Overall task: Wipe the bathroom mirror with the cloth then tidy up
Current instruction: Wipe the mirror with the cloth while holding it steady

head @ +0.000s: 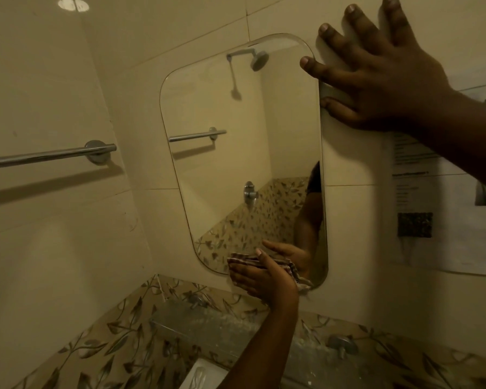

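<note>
We find the mirror [236,164] fixed flat to the cream tiled wall, facing out into the room. It is a rounded rectangle with its long axis running up and down the wall, leaning a little in our view. The cloth [246,261], a checked rag bunched small, sits against the glass at the mirror's lower edge, towards the right corner. Our left hand [264,279] grasps it there, with the thumb hooked over the top of the bunch and the fingers lying leftward along it, pushing it onto the glass.

Our right hand [376,80] lies released, fingers spread flat on the wall tile just beside the mirror's upper right edge, with the thumb touching that edge.

Above the cloth, nearly the whole face of the glass is bare, up to the rounded top corners. The left and top edges meet plain tile.

Just below the mirror's bottom edge, a shelf [208,324] juts from a band of leaf-patterned tile [118,341], close under the left wrist. To the right, a printed paper sheet [446,220] hangs on the wall, partly behind the right forearm. On the left wall, well apart from the mirror, a chrome towel bar [48,155] runs level. The glass reflects a shower head, a second bar and a wall tap.
</note>
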`<action>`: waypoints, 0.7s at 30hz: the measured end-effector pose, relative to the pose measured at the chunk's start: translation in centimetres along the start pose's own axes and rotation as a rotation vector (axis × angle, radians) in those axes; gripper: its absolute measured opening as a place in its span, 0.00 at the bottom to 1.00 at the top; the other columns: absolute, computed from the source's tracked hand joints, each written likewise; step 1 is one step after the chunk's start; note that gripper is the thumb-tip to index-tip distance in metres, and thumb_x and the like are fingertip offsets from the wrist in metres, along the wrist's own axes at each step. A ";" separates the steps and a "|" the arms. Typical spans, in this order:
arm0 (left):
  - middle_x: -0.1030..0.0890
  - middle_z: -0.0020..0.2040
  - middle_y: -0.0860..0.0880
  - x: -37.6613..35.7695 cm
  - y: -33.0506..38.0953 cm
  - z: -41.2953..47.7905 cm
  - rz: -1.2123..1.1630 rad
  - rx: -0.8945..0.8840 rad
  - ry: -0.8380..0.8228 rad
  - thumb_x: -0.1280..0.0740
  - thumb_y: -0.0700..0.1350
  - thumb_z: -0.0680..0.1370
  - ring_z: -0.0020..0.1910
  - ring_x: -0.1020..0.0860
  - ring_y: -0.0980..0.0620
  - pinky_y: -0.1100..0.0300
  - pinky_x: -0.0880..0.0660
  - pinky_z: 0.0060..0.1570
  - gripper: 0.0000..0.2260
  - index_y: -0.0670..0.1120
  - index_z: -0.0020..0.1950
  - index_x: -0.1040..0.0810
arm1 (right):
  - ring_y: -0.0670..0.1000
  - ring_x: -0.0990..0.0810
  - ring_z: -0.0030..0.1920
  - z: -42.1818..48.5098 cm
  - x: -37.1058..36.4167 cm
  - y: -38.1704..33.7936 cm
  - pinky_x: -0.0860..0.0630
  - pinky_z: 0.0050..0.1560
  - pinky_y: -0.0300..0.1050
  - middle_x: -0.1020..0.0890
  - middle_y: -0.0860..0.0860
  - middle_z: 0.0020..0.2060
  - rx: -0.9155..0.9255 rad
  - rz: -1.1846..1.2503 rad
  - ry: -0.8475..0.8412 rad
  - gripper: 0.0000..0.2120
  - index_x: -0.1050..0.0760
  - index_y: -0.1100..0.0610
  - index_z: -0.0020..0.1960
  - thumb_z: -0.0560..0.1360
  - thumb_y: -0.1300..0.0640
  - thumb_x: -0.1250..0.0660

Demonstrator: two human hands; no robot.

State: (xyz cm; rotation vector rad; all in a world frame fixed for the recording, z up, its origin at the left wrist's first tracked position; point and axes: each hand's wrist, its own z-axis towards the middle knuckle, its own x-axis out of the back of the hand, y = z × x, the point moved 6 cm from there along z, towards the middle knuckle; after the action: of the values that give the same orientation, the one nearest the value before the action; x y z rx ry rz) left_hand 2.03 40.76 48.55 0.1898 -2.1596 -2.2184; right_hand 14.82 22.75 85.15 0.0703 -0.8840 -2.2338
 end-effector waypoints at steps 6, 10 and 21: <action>0.62 0.88 0.44 -1.3 -0.4 -4.0 0.030 -0.118 -0.058 0.39 0.55 0.87 0.87 0.62 0.43 0.45 0.59 0.84 0.40 0.44 0.86 0.62 | 0.70 0.53 0.86 0.0 0.3 0.0 0.56 0.82 0.77 0.48 0.62 0.87 -0.008 0.006 -0.021 0.35 0.55 0.44 0.88 0.84 0.33 0.56; 0.64 0.87 0.44 -1.9 -1.0 -6.0 0.094 -0.265 -0.083 0.37 0.54 0.86 0.87 0.64 0.42 0.44 0.59 0.85 0.41 0.47 0.82 0.67 | 0.70 0.53 0.86 0.0 0.4 0.0 0.56 0.82 0.78 0.49 0.62 0.87 -0.011 0.005 -0.022 0.35 0.55 0.44 0.88 0.84 0.33 0.56; 0.63 0.87 0.39 -3.8 -2.0 -10.8 0.392 -0.839 -0.165 0.44 0.67 0.84 0.87 0.63 0.36 0.43 0.59 0.85 0.46 0.38 0.86 0.61 | 0.70 0.53 0.86 0.0 0.2 0.0 0.56 0.82 0.78 0.48 0.62 0.87 -0.016 -0.013 -0.009 0.35 0.54 0.44 0.88 0.84 0.33 0.56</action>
State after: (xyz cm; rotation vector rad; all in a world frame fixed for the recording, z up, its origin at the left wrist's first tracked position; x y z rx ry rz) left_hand 7.18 30.58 46.52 -0.4137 -1.0058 -2.6842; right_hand 14.65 22.61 85.21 0.0592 -0.8722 -2.2544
